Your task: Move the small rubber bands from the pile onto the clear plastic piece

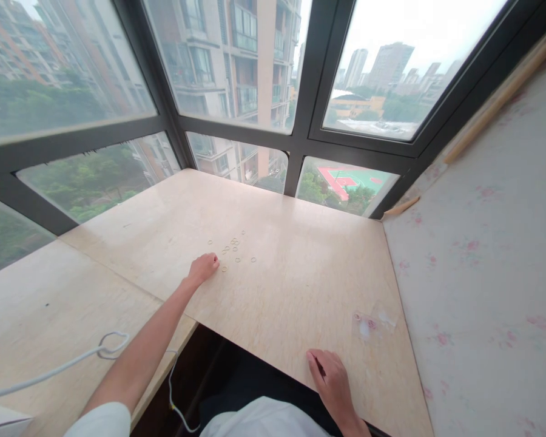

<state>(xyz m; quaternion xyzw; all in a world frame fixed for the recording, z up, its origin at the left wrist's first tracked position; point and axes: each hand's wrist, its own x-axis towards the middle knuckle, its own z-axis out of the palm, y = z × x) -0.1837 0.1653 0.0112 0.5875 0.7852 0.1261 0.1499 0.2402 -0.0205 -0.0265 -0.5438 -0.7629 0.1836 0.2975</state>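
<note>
My left hand reaches out over the pale stone-patterned sill, fingers curled closed at the left side of a scatter of small thin rings. Those rings look like light-coloured bands, several of them close together and others lying apart. What the left fingers hold, if anything, is hidden. Close to my body, my right hand rests at the front edge of the sill, fingers folded in and the thumb alongside; nothing shows in it. Beyond that hand, to the right, lies a small clear plastic bag with pinkish rings in or on it.
Dark-framed windows border the sill at the back and left. A flower-patterned wall stands on the right. One white cable runs under my left forearm, and a dark gap opens below the front edge.
</note>
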